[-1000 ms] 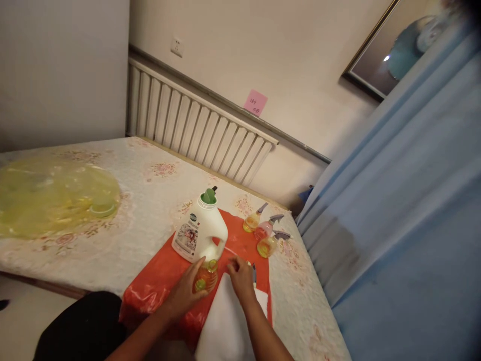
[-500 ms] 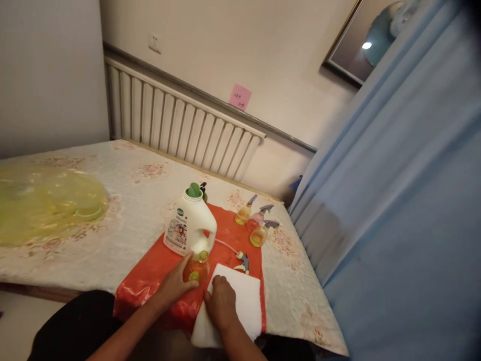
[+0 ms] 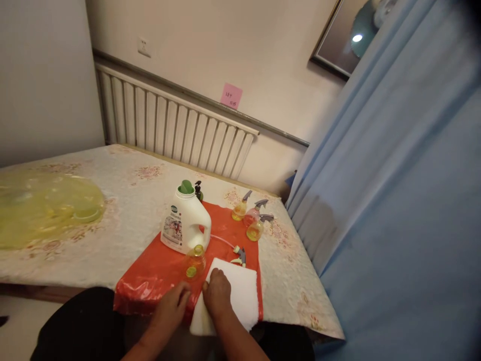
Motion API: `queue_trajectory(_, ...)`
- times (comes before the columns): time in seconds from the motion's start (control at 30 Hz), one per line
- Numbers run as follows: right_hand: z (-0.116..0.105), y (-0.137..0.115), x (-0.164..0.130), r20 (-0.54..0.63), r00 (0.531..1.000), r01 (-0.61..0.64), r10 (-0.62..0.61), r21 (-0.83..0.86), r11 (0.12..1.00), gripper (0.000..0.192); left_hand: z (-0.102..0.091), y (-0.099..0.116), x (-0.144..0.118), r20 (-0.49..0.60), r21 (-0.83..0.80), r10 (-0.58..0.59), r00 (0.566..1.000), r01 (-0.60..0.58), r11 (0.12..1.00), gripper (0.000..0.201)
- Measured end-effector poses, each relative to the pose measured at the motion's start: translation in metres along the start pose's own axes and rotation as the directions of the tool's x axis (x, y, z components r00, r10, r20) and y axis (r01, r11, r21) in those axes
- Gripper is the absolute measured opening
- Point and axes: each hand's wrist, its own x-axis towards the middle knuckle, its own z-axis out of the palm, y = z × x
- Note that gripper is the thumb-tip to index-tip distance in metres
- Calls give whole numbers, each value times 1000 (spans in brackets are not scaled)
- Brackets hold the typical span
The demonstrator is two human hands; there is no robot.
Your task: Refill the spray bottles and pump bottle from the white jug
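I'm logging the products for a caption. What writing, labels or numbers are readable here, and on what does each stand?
Nothing can be read for certain.
Pink sticky note on the wall: two lines of handwriting, too small to read.
White detergent jug: a round dark logo and a picture label, print too blurred to read.
Small spray bottles: no legible text.

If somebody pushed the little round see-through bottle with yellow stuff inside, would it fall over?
The little round clear bottle of yellow liquid would probably slide or wobble rather than tip, since it looks squat and wide. It stands on a crinkly red plastic sheet, which may be slippery. Its top looks open, with the spray head lying apart, so a hard push might spill it.
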Motion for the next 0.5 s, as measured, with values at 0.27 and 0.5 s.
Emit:
queue_trajectory(0.27,-7,10,5,-95,994,-21,48,271,962,18,38,8,-27,179,15,-106,978,105,994,26)
queue_trajectory(0.5,-40,37,-5,-147,974,-35,172,651,758,9,39,40,-22,404,104,-109,908,73,992,23)
